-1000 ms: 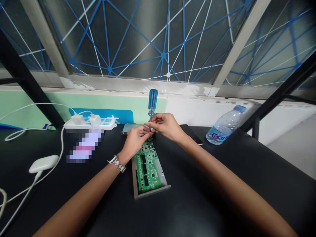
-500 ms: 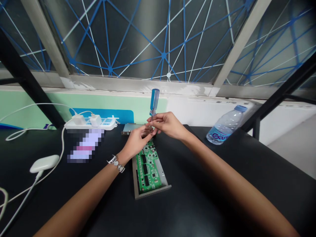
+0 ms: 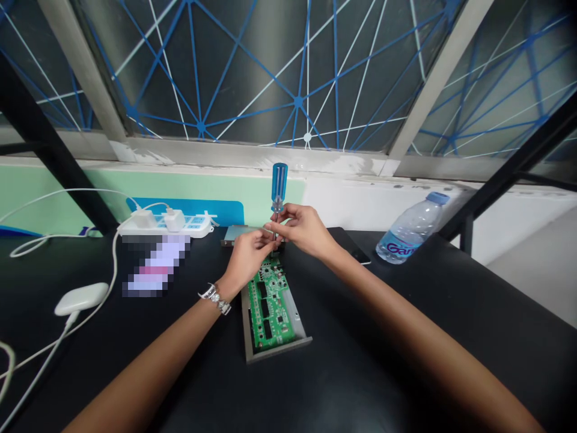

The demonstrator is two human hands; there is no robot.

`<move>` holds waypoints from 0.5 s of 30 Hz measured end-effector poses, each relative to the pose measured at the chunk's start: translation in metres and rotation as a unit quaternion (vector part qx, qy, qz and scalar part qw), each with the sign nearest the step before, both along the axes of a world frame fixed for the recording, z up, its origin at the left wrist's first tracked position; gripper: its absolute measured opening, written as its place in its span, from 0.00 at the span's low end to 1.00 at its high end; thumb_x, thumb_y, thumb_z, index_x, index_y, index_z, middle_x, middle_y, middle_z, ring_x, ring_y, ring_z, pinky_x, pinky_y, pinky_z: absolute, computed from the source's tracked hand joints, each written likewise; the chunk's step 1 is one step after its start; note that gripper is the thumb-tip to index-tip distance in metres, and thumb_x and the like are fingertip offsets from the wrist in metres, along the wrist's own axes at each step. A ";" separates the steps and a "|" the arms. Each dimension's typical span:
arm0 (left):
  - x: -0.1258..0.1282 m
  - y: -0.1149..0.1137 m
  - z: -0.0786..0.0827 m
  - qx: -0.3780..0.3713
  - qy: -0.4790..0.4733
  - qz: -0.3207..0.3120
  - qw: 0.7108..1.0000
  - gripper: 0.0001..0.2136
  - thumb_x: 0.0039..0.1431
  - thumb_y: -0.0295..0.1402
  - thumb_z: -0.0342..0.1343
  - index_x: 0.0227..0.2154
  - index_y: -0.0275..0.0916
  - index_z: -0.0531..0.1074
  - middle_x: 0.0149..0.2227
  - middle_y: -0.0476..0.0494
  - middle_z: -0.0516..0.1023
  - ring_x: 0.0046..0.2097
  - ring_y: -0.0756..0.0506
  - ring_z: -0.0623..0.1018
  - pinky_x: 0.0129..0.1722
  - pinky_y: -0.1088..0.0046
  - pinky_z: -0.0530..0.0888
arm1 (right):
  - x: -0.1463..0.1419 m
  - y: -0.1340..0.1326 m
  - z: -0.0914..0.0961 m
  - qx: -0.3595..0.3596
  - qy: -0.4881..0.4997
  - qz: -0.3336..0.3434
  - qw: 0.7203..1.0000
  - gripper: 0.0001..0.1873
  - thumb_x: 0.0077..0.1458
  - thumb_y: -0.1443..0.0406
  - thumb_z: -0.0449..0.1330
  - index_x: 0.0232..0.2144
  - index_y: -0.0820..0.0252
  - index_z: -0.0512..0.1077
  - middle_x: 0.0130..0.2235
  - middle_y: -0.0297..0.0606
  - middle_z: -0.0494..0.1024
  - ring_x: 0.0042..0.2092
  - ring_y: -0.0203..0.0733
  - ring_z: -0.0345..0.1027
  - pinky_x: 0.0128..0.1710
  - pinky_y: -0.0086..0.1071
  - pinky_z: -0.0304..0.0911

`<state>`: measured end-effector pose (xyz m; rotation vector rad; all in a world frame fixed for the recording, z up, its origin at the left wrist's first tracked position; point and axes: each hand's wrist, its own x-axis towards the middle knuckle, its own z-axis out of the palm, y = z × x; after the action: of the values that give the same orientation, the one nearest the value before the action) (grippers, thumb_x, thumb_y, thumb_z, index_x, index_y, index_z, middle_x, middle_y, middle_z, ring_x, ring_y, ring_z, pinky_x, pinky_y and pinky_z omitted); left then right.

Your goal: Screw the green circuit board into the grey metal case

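Note:
A screwdriver [image 3: 279,182] with a clear blue handle stands almost upright over the far end of a green circuit board [image 3: 273,307]. The board lies in a metal tray-like casing [image 3: 279,349] on the black table. My right hand [image 3: 306,231] is closed, its thumb and fingers pinching the metal shaft just below the handle. Lower down, my left hand [image 3: 247,255] is closed with its fingertips at the shaft near the tip. The fingers hide the tip and whatever it touches. A metal watch is on the left wrist.
Behind my left hand sits a flat metal box [image 3: 234,234]. To the left are a power strip [image 3: 193,225], a white charging case [image 3: 81,299], cables and a blurred-out phone-like object [image 3: 157,264]. A dark phone [image 3: 358,252] and a water bottle [image 3: 410,231] stand right of my right arm.
The screwdriver handle has tipped slightly left and is more upright. My right hand has shifted a little left and down, showing more of the dark phone behind it.

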<state>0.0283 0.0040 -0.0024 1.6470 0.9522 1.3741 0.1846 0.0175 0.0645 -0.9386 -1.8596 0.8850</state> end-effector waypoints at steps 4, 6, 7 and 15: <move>-0.004 0.002 0.000 -0.014 0.007 -0.057 0.998 0.08 0.58 0.33 0.58 0.35 0.33 0.76 0.37 0.38 0.82 0.42 0.41 0.81 0.46 0.65 0.76 | 0.005 -0.003 0.013 -0.070 -0.014 0.069 0.995 0.13 0.54 0.62 0.62 0.41 0.65 0.71 0.43 0.44 0.78 0.27 0.34 0.75 0.22 0.27 0.65; -0.005 0.003 0.000 -0.008 0.017 -0.081 0.997 0.08 0.60 0.32 0.56 0.37 0.33 0.76 0.39 0.38 0.82 0.44 0.41 0.81 0.49 0.64 0.74 | 0.007 -0.004 0.017 -0.088 -0.020 0.091 0.992 0.12 0.56 0.63 0.61 0.41 0.66 0.72 0.42 0.44 0.79 0.28 0.34 0.75 0.23 0.27 0.65; -0.005 0.004 0.000 -0.004 0.024 -0.090 0.996 0.09 0.61 0.33 0.55 0.38 0.33 0.76 0.40 0.38 0.82 0.45 0.41 0.80 0.50 0.64 0.74 | 0.008 -0.004 0.018 -0.091 -0.024 0.094 0.991 0.12 0.56 0.64 0.60 0.41 0.66 0.72 0.39 0.44 0.80 0.28 0.34 0.74 0.23 0.27 0.65; -0.002 -0.006 0.006 0.043 0.072 -0.005 0.996 0.10 0.59 0.38 0.59 0.39 0.37 0.73 0.34 0.43 0.80 0.37 0.44 0.80 0.39 0.69 0.75 | 0.007 0.000 0.010 -0.039 -0.001 0.052 0.998 0.08 0.51 0.63 0.65 0.30 0.63 0.73 0.25 0.34 0.76 0.24 0.37 0.74 0.23 0.28 0.64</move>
<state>0.0268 -0.0016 0.0034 1.8326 0.9779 1.3198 0.1913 0.0175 0.0746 -0.8972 -1.8997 1.0269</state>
